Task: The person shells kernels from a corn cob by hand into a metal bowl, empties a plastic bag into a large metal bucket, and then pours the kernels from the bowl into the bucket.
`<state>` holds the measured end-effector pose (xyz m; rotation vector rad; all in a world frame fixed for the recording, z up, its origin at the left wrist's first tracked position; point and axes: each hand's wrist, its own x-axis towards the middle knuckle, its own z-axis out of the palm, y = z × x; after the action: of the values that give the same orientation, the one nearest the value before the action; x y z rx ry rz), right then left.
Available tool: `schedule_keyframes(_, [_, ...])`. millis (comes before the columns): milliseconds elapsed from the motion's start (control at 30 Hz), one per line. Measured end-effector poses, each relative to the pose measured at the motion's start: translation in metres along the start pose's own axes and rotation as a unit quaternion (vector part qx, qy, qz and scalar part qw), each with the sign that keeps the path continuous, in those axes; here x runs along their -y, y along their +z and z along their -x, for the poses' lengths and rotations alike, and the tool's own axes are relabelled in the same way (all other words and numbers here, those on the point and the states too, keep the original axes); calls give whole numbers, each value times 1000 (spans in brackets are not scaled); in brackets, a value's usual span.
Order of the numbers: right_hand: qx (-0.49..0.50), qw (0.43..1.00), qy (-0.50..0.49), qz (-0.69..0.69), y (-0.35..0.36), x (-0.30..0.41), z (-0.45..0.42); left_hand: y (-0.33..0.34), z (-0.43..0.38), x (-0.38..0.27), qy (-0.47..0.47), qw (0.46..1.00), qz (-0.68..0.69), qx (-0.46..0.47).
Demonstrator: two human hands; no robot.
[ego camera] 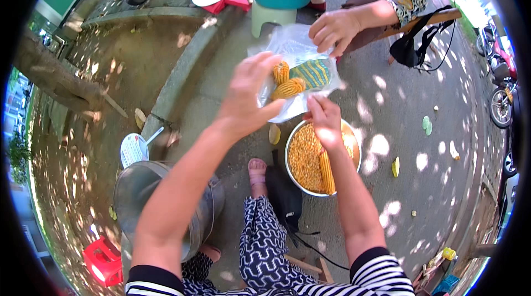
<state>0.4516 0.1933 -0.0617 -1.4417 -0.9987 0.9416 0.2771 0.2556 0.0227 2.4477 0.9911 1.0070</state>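
A clear plastic bag [290,45] is spread in front of me, with orange ears of corn [289,88] and a green-and-yellow striped piece [314,74] inside or on it. My left hand [244,93] is blurred at the bag's left side, thumb and fingers apart, holding nothing visible. On the bag's near edge, my right hand [324,120] pinches the plastic between thumb and fingers. Below that hand stands a metal bowl [289,171] of loose corn kernels [305,151], where one ear of corn [327,173] leans, partly covered by my right wrist.
Another person's hand [336,32] hovers over the bag's far side. Beyond it, a teal basin [282,1] of kernels rests on a pale green stool [271,20]. A metal bucket [137,184] is beneath my left forearm. A raised kerb [182,66] runs along the left.
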Motion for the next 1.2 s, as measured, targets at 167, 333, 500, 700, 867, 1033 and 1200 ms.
schedule_keyframes(167, [-122, 989, 51, -72, -37, -39, -55, -86, 90, -18, -244, 967, 65, -41])
schedule_keyframes(333, [-39, 991, 109, -66, -46, -39, -80, -84, 193, -59, -416, 868, 236, -133])
schedule_keyframes(500, [-136, 967, 171, -130, -86, -66, -70, -10, 221, -84, -461, 794, 396, -21])
schedule_keyframes(700, [-224, 938, 241, -107, -154, -98, -56, 50, 212, -46, -446, 797, 403, 60])
schedule_keyframes(867, [-203, 953, 225, 22, -187, -144, 12, 96, 219, -15, -508, 736, 446, 27])
schedule_keyframes(1033, [-172, 914, 143, 338, -177, -209, 118, 135, 224, 2, -612, 672, 409, 78])
schedule_keyframes(1200, [-12, 890, 167, 423, -101, -206, 136, 175, 237, 3, -579, 703, 393, 124])
